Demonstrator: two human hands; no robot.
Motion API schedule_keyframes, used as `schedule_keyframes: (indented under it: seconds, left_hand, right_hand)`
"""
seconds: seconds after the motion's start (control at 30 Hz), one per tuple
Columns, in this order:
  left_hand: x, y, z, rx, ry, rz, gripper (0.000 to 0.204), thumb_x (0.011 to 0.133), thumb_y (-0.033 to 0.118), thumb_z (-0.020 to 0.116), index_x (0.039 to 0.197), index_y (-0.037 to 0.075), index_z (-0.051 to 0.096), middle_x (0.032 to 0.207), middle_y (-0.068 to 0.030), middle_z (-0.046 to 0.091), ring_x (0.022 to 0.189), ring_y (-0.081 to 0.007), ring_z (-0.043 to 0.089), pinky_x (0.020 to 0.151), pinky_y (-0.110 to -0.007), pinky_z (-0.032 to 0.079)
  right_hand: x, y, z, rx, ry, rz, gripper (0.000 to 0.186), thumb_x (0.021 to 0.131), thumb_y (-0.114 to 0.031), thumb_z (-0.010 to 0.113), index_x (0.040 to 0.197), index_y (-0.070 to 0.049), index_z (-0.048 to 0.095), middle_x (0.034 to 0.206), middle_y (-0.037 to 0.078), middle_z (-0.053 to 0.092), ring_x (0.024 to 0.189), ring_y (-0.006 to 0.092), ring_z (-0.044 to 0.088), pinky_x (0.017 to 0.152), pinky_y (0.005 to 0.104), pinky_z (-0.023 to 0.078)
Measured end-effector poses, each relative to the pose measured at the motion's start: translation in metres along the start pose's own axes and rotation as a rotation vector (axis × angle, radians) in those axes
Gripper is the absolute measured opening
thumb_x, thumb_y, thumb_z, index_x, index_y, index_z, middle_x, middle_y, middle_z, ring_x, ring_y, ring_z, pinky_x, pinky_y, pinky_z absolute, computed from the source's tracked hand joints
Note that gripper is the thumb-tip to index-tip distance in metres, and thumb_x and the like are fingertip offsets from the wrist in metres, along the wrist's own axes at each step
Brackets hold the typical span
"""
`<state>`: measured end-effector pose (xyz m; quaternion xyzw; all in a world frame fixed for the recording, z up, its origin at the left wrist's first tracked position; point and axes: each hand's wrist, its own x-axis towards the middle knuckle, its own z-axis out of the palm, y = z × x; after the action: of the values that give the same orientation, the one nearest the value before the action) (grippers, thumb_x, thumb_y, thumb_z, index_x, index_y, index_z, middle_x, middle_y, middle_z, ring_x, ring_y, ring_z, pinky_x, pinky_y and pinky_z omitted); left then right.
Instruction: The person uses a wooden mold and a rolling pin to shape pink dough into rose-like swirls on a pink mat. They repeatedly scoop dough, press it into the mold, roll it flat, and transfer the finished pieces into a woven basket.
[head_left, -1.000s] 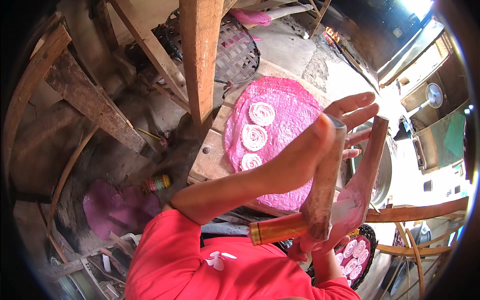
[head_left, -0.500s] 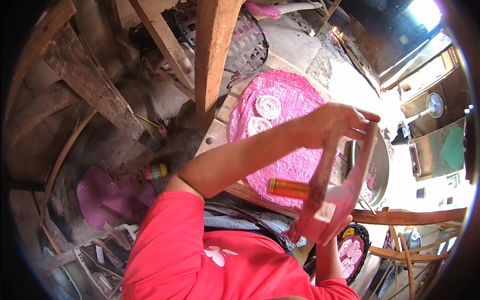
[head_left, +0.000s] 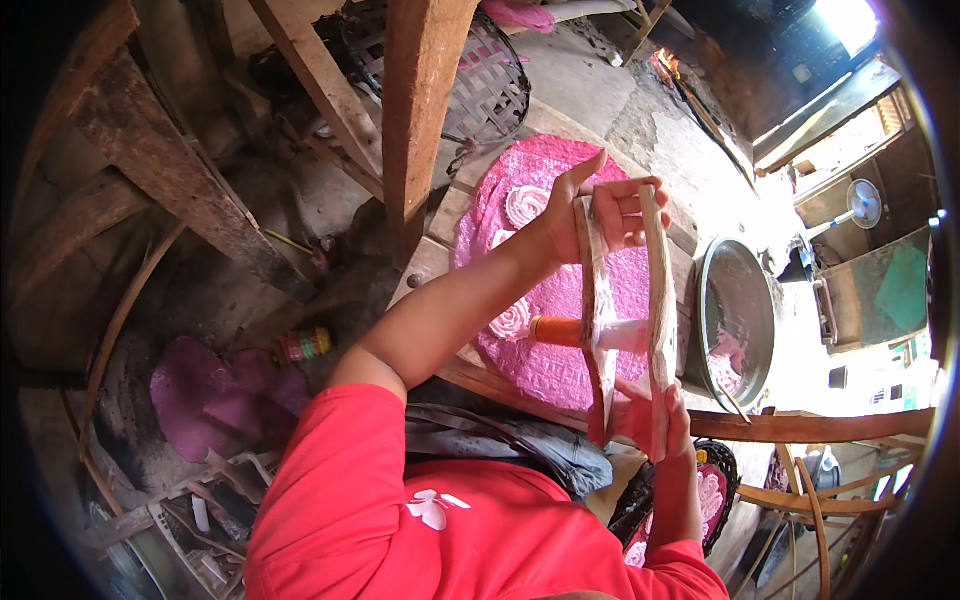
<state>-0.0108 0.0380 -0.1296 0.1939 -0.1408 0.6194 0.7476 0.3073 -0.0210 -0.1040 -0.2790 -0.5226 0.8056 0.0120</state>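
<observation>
Seen from above, a person in a red shirt (head_left: 480, 540) with a white print holds a wooden press (head_left: 598, 270) in both hands, out in front of the body. The press has two long wooden bars, standing side by side with a gap between them. An orange tube (head_left: 557, 330) juts out to the left of the left bar, and a pale cylinder (head_left: 624, 336) spans the gap.

The left hand (head_left: 567, 222) grips the far ends: its palm lies against the left bar, its fingers curl across to the right bar, and its thumb points up, free of the wood. The right hand (head_left: 680, 430) holds the near ends, its fingers partly hidden by the bars.

Beneath the press lies a round pink sheet (head_left: 625, 375) on a wooden work surface (head_left: 430, 265). Three pale pink swirls (head_left: 527, 206) sit along the sheet's left side — one is partly covered by the left forearm.

Just right of the sheet stands a round basin (head_left: 708, 300) with pink dough (head_left: 728, 362) inside. A dark basket (head_left: 733, 490) holding more pink swirls is near the right forearm. At lower left, a purplish-pink sheet (head_left: 205, 410) lies beside a tipped jar (head_left: 303, 346). Farther off, a small fire (head_left: 665, 65) burns.
</observation>
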Motion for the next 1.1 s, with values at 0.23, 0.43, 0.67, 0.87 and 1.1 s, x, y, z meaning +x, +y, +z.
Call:
schedule_keyframes:
  seconds: [0.23, 0.43, 0.67, 0.87, 1.1]
  left_hand:
    - [0.017, 0.032, 0.031, 0.098, -0.117, 0.055, 0.069, 0.093, 0.06, 0.046, 0.125, 0.001, 0.056, 0.117, -0.0132, 0.063, 0.118, -0.0374, 0.054, 0.106, -0.049, 0.037]
    - [0.004, 0.061, 0.064, 0.183, -0.167, 0.086, 0.067, 0.094, 0.059, 0.043, 0.124, 0.0, 0.057, 0.119, -0.0145, 0.063, 0.119, -0.0383, 0.053, 0.104, -0.049, 0.038]
    - [-0.023, 0.063, 0.089, 0.253, -0.066, 0.172, 0.067, 0.095, 0.058, 0.043, 0.123, -0.002, 0.057, 0.116, -0.0171, 0.064, 0.115, -0.0406, 0.055, 0.103, -0.049, 0.038]
    - [-0.036, 0.036, 0.076, 0.087, -0.099, 0.159, 0.072, 0.094, 0.059, 0.043, 0.122, -0.006, 0.058, 0.116, -0.021, 0.064, 0.115, -0.0435, 0.056, 0.105, -0.047, 0.04]
    - [-0.016, -0.002, 0.04, -0.109, 0.024, 0.162, 0.076, 0.092, 0.065, 0.044, 0.119, -0.005, 0.059, 0.108, -0.0204, 0.067, 0.109, -0.0435, 0.06, 0.09, -0.045, 0.052]
  right_hand:
    - [0.02, -0.022, -0.01, -0.175, 0.038, -0.115, 0.101, 0.087, -0.078, 0.032, 0.149, 0.001, 0.03, 0.115, 0.025, 0.062, 0.095, 0.0325, 0.065, 0.083, 0.044, 0.049]
    - [0.04, -0.035, -0.001, -0.202, -0.093, -0.178, 0.099, 0.089, -0.077, 0.03, 0.149, 0.001, 0.03, 0.111, 0.026, 0.063, 0.092, 0.0332, 0.066, 0.08, 0.0432, 0.05]
    - [0.043, -0.029, 0.006, -0.211, -0.1, -0.19, 0.094, 0.09, -0.075, 0.029, 0.148, -0.001, 0.035, 0.106, 0.028, 0.064, 0.086, 0.0333, 0.066, 0.077, 0.0426, 0.052]
    - [0.015, -0.02, 0.011, -0.137, -0.206, -0.174, 0.088, 0.092, -0.073, 0.029, 0.145, -0.004, 0.042, 0.103, 0.029, 0.064, 0.084, 0.0328, 0.066, 0.075, 0.041, 0.051]
    - [-0.024, -0.01, -0.002, -0.135, 0.146, -0.075, 0.089, 0.093, -0.067, 0.034, 0.148, 0.003, 0.031, 0.105, 0.029, 0.064, 0.086, 0.0357, 0.067, 0.08, 0.044, 0.051]
